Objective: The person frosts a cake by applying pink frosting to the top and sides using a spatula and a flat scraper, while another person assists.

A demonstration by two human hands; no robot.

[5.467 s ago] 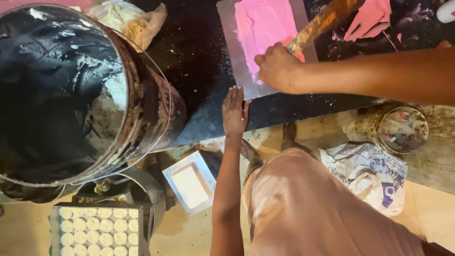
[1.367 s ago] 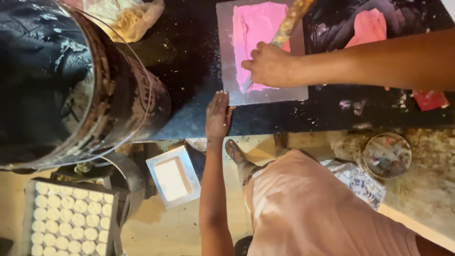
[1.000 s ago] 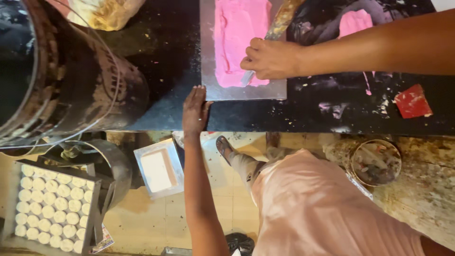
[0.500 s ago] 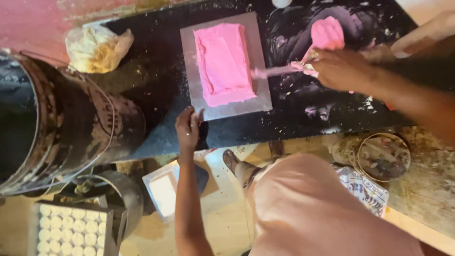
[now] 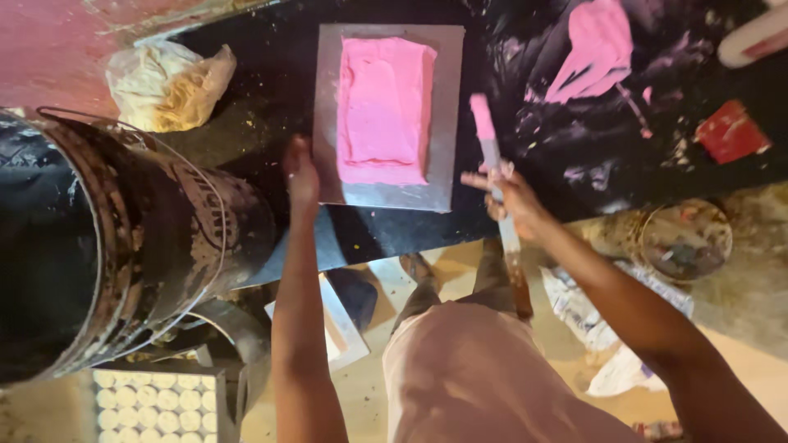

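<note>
A pink frosted rectangular slab (image 5: 384, 109) lies on a grey square board (image 5: 450, 123) on a black, smeared worktop (image 5: 533, 66). My left hand (image 5: 300, 175) rests at the board's left near corner, fingers touching its edge. My right hand (image 5: 510, 199) is closed around a long spatula (image 5: 492, 156) whose blade tip is coated pink; the blade points away from me just right of the board, and the handle runs back toward my body.
A large dark bucket (image 5: 107, 246) stands at the left. A crumpled cream bag (image 5: 168, 82) lies behind it. Pink smears (image 5: 595, 61) and a red scrap (image 5: 729, 131) are on the worktop's right. A small paint tin (image 5: 683, 239) and a white mould tray (image 5: 156, 402) sit on the floor.
My right hand has drawn the spatula off the slab and the pink smear, back toward the worktop's near edge. My left hand has moved up to the board's corner.
</note>
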